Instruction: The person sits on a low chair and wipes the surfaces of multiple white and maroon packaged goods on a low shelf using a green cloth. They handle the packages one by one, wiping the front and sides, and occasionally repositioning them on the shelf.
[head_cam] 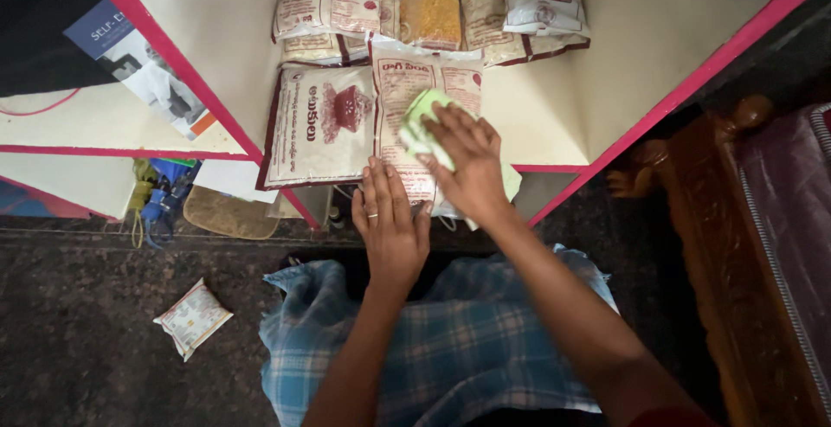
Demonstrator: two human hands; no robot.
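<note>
Cloth under right hand fingertips — seemingly pressed (on packet).

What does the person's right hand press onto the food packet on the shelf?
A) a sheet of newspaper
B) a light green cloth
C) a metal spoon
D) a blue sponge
B: the right hand presses a light green cloth on the white food packet, while the left hand lies flat on the packet's lower edge at the front of the cream shelf.
</note>
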